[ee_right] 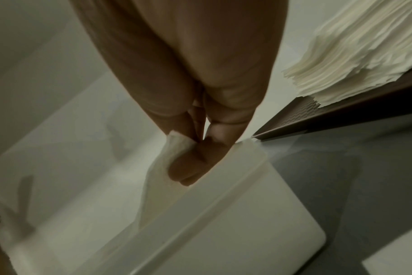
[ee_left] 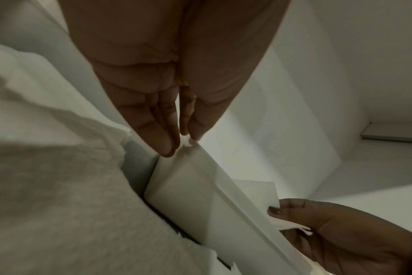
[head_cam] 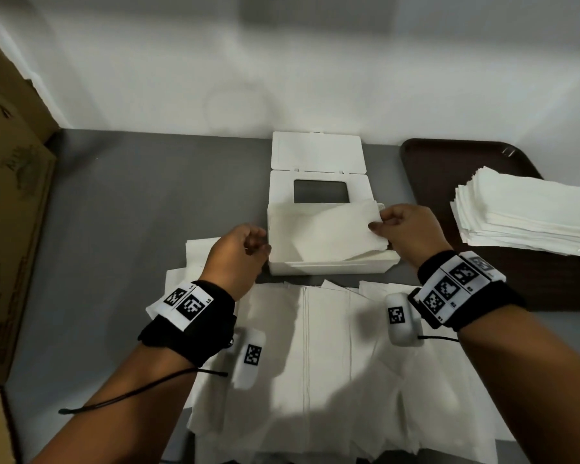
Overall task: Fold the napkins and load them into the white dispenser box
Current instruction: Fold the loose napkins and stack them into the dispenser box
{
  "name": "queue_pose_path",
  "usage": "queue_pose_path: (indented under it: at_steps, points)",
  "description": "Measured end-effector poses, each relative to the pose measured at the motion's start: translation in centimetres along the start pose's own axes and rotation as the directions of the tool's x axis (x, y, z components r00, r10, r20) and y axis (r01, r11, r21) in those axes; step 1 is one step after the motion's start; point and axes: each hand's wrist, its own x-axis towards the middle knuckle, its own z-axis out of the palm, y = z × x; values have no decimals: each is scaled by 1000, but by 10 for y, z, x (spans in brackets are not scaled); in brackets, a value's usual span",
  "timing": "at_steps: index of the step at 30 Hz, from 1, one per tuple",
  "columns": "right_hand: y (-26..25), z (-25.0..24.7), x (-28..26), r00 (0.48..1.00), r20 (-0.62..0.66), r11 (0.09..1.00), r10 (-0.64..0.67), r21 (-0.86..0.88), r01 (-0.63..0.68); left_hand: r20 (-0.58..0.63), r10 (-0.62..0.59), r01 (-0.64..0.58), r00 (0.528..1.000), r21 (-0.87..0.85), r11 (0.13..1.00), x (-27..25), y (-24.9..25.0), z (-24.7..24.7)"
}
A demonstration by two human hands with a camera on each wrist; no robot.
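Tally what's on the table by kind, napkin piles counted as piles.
Dispenser box, lid open: 1
Brown tray: 1
Napkin piles: 2, a stack on the tray and a loose spread by the person
Napkin in hand, going into the box: 1
Cardboard box: 1
Total: 6

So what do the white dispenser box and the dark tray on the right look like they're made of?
Dispenser box: probably matte white plastic, with smooth moulded walls and a hinged lid. Tray: probably dark brown plastic, with rounded corners and a gridded texture in the right wrist view.
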Motion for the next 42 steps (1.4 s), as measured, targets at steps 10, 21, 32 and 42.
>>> queue_pose_path:
  at_steps: [10, 21, 32, 42]
  points:
    - [3, -20, -16, 980, -110, 940, -166, -318, 124, -120, 152, -129, 981, 178, 975, -10, 17, 2]
    - [64, -85, -85, 999, -20, 988, -43, -146, 40, 110, 308, -324, 945, 196, 926, -76, 62, 78]
    - [128, -105, -139, 981, 137, 982, 140, -144, -120, 412, 168, -343, 895, 397, 851, -133, 54, 156]
    - [121, -87, -149, 981, 160, 987, 112, -136, -90, 317, 39, -242, 948, 632, 736, -142, 47, 168]
